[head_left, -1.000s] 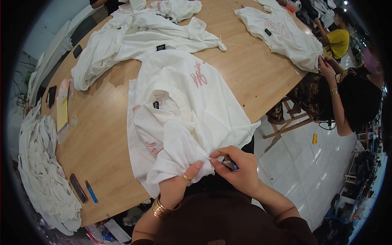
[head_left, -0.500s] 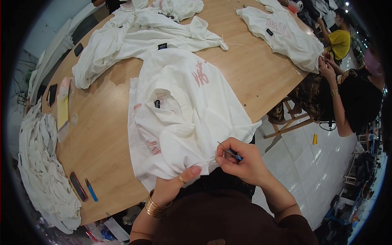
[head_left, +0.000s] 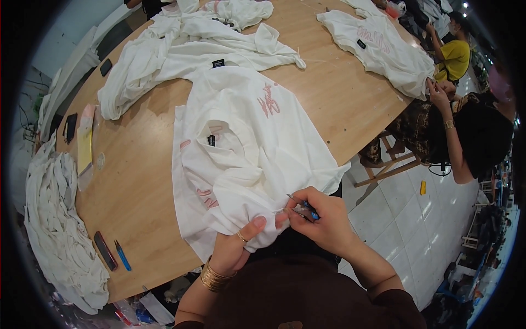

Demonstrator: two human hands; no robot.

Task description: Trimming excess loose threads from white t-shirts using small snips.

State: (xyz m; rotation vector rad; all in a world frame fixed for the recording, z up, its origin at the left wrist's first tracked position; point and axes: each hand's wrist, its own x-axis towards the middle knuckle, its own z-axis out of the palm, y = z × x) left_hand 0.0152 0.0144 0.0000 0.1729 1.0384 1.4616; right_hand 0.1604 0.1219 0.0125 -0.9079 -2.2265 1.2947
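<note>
A white shirt (head_left: 285, 137) with pink lettering lies on the wooden table, its lower part hanging over the near edge. My left hand (head_left: 236, 239) is closed on the fabric there, thumb on top. Beside it, my right hand (head_left: 327, 220) holds small blue-handled thread snips (head_left: 311, 211), the two blades spread apart and pointing left. The right thumb and fingertips meet the edge of the cloth by my left fingers. What they pinch there is too small to make out.
More white shirts (head_left: 164, 46) are heaped at the far side, and a white cloth pile (head_left: 57, 225) hangs over the left edge. A dark red case (head_left: 105, 250) and blue tweezers (head_left: 123, 255) lie near it. At right a seated person (head_left: 476, 142) handles another shirt (head_left: 378, 49).
My left hand has shifted slightly left and its fingers show more beneath the cloth. My right hand has turned a little, and the snips' blades now show spread apart.
</note>
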